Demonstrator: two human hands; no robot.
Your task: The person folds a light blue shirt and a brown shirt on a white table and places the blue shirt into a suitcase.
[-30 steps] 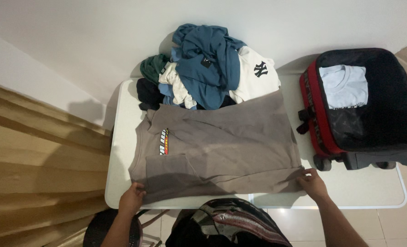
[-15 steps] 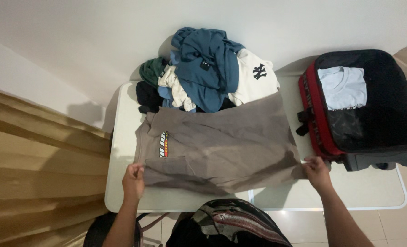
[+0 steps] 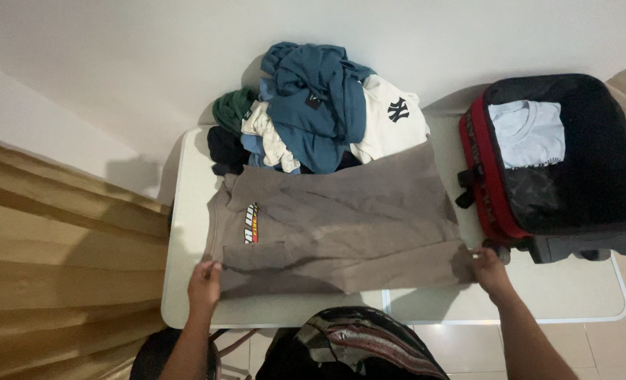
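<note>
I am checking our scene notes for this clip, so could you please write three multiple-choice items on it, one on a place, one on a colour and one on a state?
1. Where does the pile of clothes lie?
A. at the far edge of the table, by the wall
B. inside the suitcase
C. on the floor

2. What colour is the shirt spread on the table?
A. bright yellow
B. grey-brown
C. white

3. How does the suitcase stand?
A. zipped shut
B. open, with a folded pale shirt inside
C. open and bare

Answers:
1 A: the heap sits beyond the spread shirt, against the wall.
2 B: the cloth held by the left hand and right hand is grey-brown.
3 B: the lid is back and a pale shirt lies within.
</note>
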